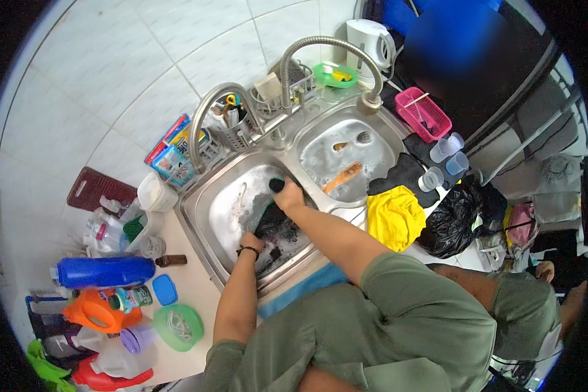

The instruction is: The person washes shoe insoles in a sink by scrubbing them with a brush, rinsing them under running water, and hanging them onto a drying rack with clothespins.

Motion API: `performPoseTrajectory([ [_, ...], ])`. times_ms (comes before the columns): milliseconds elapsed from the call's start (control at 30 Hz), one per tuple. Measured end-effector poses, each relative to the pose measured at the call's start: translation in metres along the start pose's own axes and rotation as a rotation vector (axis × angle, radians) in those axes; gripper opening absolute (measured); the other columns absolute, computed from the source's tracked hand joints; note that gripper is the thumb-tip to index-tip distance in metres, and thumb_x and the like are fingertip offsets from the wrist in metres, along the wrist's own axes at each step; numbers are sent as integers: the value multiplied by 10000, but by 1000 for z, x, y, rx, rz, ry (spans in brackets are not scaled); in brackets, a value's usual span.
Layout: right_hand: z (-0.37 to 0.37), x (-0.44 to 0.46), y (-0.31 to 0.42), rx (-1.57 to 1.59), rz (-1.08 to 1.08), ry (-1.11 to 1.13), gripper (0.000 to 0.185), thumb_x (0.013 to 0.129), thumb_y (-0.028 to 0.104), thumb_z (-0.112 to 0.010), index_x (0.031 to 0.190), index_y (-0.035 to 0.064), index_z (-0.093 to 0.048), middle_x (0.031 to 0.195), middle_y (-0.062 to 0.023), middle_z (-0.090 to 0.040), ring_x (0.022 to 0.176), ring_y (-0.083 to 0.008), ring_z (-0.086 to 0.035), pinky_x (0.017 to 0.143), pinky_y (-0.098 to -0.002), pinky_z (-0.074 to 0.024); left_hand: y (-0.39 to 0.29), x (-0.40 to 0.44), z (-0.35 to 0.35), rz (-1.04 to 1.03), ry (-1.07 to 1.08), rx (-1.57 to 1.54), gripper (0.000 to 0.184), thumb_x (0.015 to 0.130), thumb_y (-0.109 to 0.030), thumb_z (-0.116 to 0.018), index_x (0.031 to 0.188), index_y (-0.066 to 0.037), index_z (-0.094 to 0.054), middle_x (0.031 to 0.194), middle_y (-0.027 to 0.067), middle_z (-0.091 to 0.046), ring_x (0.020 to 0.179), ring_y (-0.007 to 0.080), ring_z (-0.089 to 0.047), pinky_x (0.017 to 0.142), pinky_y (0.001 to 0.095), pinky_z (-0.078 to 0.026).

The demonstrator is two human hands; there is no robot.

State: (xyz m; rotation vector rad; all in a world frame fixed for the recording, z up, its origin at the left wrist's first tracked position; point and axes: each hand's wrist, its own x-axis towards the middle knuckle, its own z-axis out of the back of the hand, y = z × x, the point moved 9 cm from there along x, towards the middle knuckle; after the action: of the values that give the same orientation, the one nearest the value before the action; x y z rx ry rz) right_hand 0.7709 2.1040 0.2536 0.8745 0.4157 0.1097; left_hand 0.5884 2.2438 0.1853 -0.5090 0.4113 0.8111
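Both my hands work in the left sink basin (209,253), which holds white suds and grey water. My right hand (290,197) is closed around a small dark rounded scrubber (276,185). Below it lies a black, green-edged item (276,225), partly under water, so its kind is unclear. My left hand (251,244), with a dark bracelet at the wrist, grips the near left side of this item; the fingertips are partly hidden. In the right basin (307,171), a wooden-backed brush (343,176) floats in soapy water.
Two curved metal faucets (206,108) arch over the basins. Right of them lie a yellow cloth (396,217), plastic cups (440,151) and a pink basket (424,116). Bottles, including a blue one (104,272), and a green bowl (178,328) crowd the left counter.
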Motion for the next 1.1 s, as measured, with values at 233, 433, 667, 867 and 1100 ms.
performPoseTrajectory([
  [233,-80,26,-75,74,-115,63,398,747,233,-606,1054,-20,-608,1068,-253,-621,1012,-368,-606,898,-373,-470,53,47,-11,100,-103,-814,313,706,-224,-607,940,-22,-656,879,106,-665,733,256,-623,637,400,-506],
  [433,-69,-33,20,307,-4,347,768,807,711,-376,1147,66,-620,1282,-284,-471,1183,-412,-463,1009,-413,-348,-95,-9,29,-192,428,-1804,441,890,-420,-480,1181,-91,-518,1121,90,-567,1012,263,-540,910,411,-427],
  [667,25,-83,49,418,197,-61,886,803,559,-577,1385,-26,-255,1366,-264,-375,1247,-400,-395,1054,-376,-308,-116,-7,56,-220,396,-1448,458,928,-478,-472,1096,-54,-518,1013,107,-573,934,243,-558,849,397,-445],
  [867,-22,-113,36,1075,-340,1337,701,754,422,-725,1268,23,-464,1192,-198,-539,1096,-318,-545,1033,-483,-325,-145,-44,113,-471,31,-1003,275,874,-236,-648,812,-63,-444,812,66,-545,767,172,-576,740,321,-481],
  [1100,-38,-130,41,792,-212,1399,228,730,264,-738,821,124,-582,702,-1,-567,605,-140,-558,479,-259,-389,-169,-82,128,-636,34,-854,189,932,-199,-542,905,-19,-493,713,29,-500,648,159,-536,637,313,-461],
])
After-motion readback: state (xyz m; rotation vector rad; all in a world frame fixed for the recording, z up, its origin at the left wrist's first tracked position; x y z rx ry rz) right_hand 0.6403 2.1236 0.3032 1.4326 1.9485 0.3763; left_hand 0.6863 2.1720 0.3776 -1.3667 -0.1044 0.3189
